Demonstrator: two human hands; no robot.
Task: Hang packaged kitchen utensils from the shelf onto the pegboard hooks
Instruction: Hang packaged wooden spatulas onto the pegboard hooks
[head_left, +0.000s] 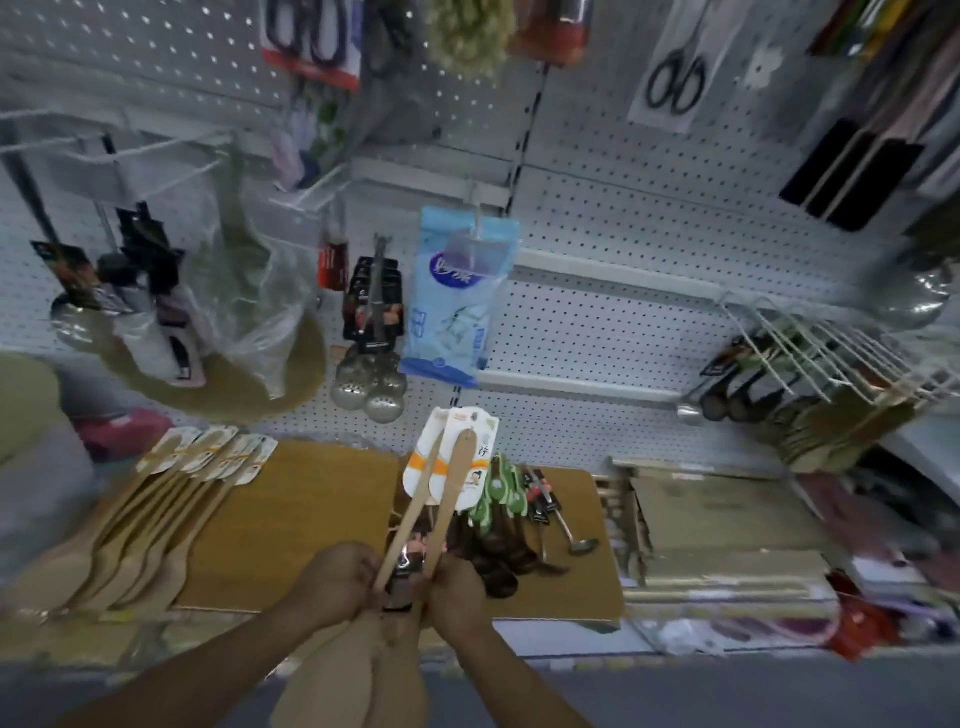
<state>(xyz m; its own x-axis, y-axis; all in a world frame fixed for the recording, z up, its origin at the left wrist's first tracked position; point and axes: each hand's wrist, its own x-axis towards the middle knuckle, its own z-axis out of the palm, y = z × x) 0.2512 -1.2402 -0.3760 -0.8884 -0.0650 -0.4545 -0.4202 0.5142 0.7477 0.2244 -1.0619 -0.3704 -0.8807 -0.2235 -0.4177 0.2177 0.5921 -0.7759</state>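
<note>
White perforated pegboard (597, 322) fills the background, and at lower centre of the frame the left hand (337, 579) and right hand (457, 592) each grip a long pale wooden carded spatula (452, 499) above the cluttered shelf (561, 618).

— What's surrounding you there?
— I'm facing a white perforated wall panel (623, 322) filling most of the frame, with a metal upright (524, 140) running down the upper centre.
— And below?
— I'm seeing grey floor (727, 696) stretching along the bottom right, under dim, flat light.
</note>
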